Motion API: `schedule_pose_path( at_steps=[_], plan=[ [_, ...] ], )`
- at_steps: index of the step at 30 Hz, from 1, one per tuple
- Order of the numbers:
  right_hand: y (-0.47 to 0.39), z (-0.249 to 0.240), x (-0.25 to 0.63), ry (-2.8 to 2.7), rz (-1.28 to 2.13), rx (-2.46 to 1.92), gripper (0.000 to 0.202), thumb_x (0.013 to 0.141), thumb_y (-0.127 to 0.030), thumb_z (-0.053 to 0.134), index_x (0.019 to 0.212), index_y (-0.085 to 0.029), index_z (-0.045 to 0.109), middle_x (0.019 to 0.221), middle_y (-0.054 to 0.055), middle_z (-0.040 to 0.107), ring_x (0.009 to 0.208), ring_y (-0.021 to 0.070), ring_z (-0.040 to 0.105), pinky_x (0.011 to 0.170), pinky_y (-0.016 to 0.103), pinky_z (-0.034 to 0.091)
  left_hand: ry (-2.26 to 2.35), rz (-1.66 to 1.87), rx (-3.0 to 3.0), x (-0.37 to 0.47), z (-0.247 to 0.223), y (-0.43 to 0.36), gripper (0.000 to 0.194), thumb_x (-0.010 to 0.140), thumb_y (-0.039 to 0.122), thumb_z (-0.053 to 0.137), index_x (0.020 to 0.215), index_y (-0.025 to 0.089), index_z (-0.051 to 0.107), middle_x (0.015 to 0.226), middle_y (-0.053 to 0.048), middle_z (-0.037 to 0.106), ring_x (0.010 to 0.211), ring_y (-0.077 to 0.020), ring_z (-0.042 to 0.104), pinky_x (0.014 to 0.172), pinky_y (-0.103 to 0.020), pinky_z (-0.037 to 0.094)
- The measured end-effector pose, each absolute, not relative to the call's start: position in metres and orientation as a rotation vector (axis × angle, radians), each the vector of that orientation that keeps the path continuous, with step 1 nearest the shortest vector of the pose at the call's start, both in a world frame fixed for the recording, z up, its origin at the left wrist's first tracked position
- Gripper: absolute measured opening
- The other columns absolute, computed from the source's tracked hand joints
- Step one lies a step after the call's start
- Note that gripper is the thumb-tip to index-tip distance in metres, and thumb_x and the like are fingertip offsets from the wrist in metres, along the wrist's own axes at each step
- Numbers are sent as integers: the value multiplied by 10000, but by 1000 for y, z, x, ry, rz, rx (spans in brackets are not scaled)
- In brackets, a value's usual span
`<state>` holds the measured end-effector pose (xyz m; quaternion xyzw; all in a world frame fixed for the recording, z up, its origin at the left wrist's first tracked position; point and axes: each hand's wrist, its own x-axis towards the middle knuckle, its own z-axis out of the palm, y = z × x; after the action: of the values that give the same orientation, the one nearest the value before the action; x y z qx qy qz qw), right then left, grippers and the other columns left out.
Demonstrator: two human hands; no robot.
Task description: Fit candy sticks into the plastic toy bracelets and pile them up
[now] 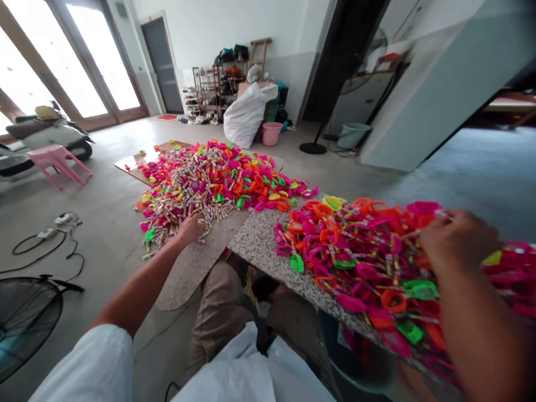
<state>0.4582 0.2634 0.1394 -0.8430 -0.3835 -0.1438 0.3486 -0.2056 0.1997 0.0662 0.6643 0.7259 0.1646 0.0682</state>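
My left hand (192,229) is at the near edge of a big heap, its fingers curled closed around small wrapped candy tubes (202,224). Many more pale striped candy tubes (188,181) lie there, mixed with pink, orange, green and yellow plastic toy watches (259,181). On the right, my right hand (458,240) is closed above a second pile of toy watches (355,245) with candy tubes among them. A pink toy watch (424,207) shows at its fingertips; the fingers partly hide what they grip.
Speckled stone slabs (251,237) carry both piles over my lap. Below the right slab stands a dark bucket (355,357) with pink pieces inside. A floor fan (29,324) and cables (69,240) are at left. Further back are a pink stool (58,159) and a white sack (247,114).
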Motion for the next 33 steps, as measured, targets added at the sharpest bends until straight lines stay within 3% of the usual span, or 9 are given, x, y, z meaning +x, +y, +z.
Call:
schedule_pose_path(
  at_steps=[5, 9, 16, 22, 25, 28, 31, 33],
  plan=[
    [280, 118, 501, -1151, -291, -2436, 400, 784, -413, 600, 944, -209, 904, 1012, 398, 732, 974, 472, 702, 706, 585, 349, 2152, 501, 2145, -187, 70, 263, 380, 1004, 297, 590, 1352, 176, 683, 1366, -164, 672, 1256, -292, 644, 1079, -380, 513],
    [275, 111, 496, -1357, -525, -2218, 468, 772, -483, 517, 955, -279, 896, 907, 351, 753, 871, 465, 697, 671, 571, 384, 2114, 417, 2224, -164, 70, 309, 359, 1017, 207, 510, 1332, 167, 679, 1367, -178, 656, 1289, -282, 610, 1101, -370, 488],
    [245, 124, 411, -1842, -726, -1685, 401, 904, -420, 444, 996, -269, 804, 1018, 208, 808, 1025, 375, 740, 965, 484, 563, 2144, 268, 2196, -149, 49, 342, 371, 1018, 136, 454, 1287, 107, 708, 1346, -246, 640, 1292, -346, 589, 1057, -438, 512],
    [222, 123, 274, -2210, -274, -1297, 314, 1013, -404, 489, 1004, -238, 756, 1067, 160, 785, 1069, 338, 732, 1063, 482, 559, 2264, 329, 2072, -155, 45, 343, 342, 1002, 125, 495, 1238, 28, 723, 1335, -300, 616, 1307, -402, 576, 1046, -507, 519],
    [222, 106, 203, -2393, 37, -1170, 299, 1035, -340, 489, 1048, -214, 760, 1140, 158, 765, 1122, 316, 711, 1075, 455, 542, 2202, 441, 2060, -175, 49, 329, 300, 999, 121, 507, 1146, 74, 764, 1314, -253, 645, 1318, -374, 577, 1066, -480, 505],
    [240, 82, 136, -2531, 310, -1199, 301, 1041, -260, 481, 1118, -174, 758, 1200, 159, 746, 1192, 285, 679, 1123, 403, 493, 2106, 621, 2042, -197, 51, 304, 245, 1010, 223, 572, 1108, 145, 783, 1337, -191, 658, 1309, -323, 589, 1093, -422, 483],
    [273, 58, 75, -2608, 523, -1399, 271, 1021, -237, 540, 1122, -149, 776, 1218, 161, 750, 1198, 272, 676, 1099, 345, 484, 2020, 883, 1900, -210, 43, 267, 197, 979, 304, 655, 1070, 190, 787, 1255, -126, 704, 1196, -258, 643, 1041, -342, 495],
    [296, 46, 38, -2604, 588, -1481, 267, 1007, -229, 566, 1130, -138, 785, 1235, 174, 752, 1174, 281, 688, 1050, 334, 501, 1994, 1017, 1750, -216, 32, 236, 193, 961, 333, 673, 1022, 187, 784, 1078, -86, 737, 1005, -214, 676, 912, -303, 517]
  ],
)
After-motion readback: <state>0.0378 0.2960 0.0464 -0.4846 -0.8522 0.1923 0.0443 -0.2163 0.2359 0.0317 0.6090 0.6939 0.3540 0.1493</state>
